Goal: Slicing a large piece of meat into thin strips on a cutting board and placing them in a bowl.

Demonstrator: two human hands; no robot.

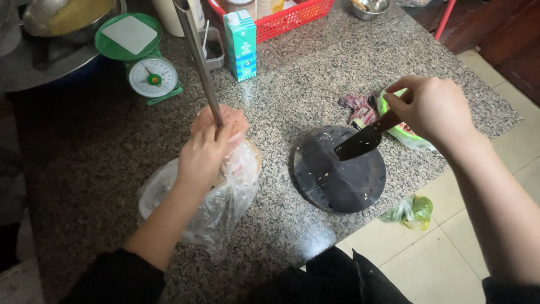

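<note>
My left hand [201, 155] grips a long upright metal rod [197, 53] that runs through a pink lump of raw meat [230, 121]. The meat rests over a clear plastic bag [222, 202] on the granite counter [84, 169]. My right hand [433, 107] holds a dark knife [360, 142] by its wooden handle. The blade points down-left over a round dark chopping block [343, 180], just above or touching its surface.
A green kitchen scale [147, 67] and a teal carton [241, 45] stand at the back, beside a red basket [292, 17]. A metal bowl [62, 22] is at the far left. A cloth [360, 107] and a green-rimmed bag [408, 135] lie right of the block. A small green bag [413, 211] is on the tiled floor.
</note>
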